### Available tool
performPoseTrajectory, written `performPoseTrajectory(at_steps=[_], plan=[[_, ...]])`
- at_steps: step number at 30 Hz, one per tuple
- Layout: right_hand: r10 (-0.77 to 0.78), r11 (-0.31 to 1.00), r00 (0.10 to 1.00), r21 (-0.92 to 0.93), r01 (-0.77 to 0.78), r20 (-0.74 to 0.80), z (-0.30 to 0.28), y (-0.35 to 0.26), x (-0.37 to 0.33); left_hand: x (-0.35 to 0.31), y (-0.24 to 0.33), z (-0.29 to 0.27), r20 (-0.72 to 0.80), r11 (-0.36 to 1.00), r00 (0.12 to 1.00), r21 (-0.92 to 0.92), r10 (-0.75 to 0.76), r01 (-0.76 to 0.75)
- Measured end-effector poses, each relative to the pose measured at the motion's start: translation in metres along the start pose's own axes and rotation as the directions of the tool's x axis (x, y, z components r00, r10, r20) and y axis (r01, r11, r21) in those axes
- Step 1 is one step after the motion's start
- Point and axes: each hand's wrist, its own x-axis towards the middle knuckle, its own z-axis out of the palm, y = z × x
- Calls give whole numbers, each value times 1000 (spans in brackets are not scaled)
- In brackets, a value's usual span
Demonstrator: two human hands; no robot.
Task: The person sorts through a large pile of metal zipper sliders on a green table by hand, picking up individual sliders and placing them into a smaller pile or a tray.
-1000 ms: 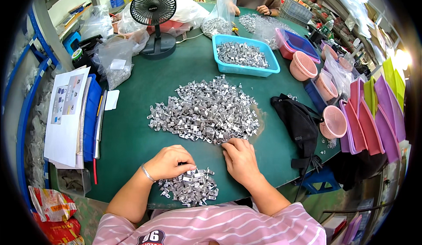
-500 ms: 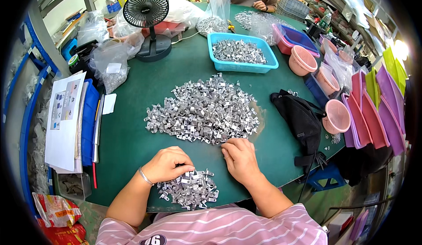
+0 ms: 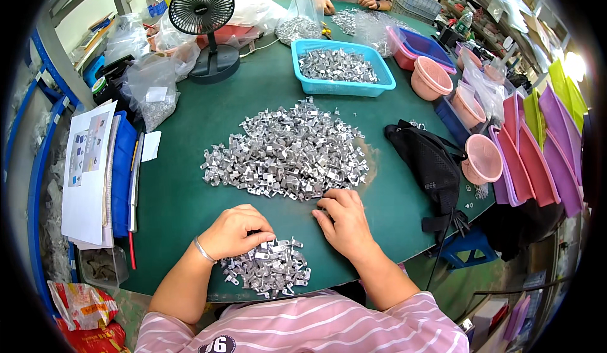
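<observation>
Large heap (image 3: 288, 154) and small heap (image 3: 267, 271) of silvery metal brackets

The large heap spreads across the middle of a green table (image 3: 190, 125); the small heap lies by its near edge, close to a striped shirt (image 3: 297, 318). The left hand (image 3: 235, 233) curls at the small heap's upper left, thumb and fingertips drawn together; whether they pinch a bracket cannot be told. The right hand (image 3: 344, 220) is half curled at the large heap's lower edge, thumb a little apart from the forefinger; any bracket in it is hidden. A forearm or the shirt brushing the small heap could tip brackets off the table, and a dragging hand could mix the heaps. Beyond stand a light-blue basket (image 3: 344, 88) of brackets and a black fan (image 3: 201, 8).
</observation>
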Motion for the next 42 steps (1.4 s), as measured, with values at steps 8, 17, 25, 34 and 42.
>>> performPoseTrajectory(at_steps=[8, 17, 25, 34, 42], plan=[[4, 1000, 1000, -4, -4, 2, -2, -1, 1, -1, 1, 0, -4, 1000, 1000, -7, -15, 15], [28, 1000, 998, 7, -29, 50, -1, -4, 2, -1, -2, 3, -35, 998, 999, -55, 3, -5], [-6, 998, 996, 55, 1, 86, 0, -4, 0, -3, -1, 5, -55, 998, 997, -17, 52, -53], [83, 993, 991, 76, -92, 108, -1, -6, 0, -1, 0, 5, -57, 999, 998, -6, 33, -33], [13, 995, 1000, 96, -16, 28, 5, -4, 4, 1, 0, 3, -44, 999, 999, 39, 26, -24]])
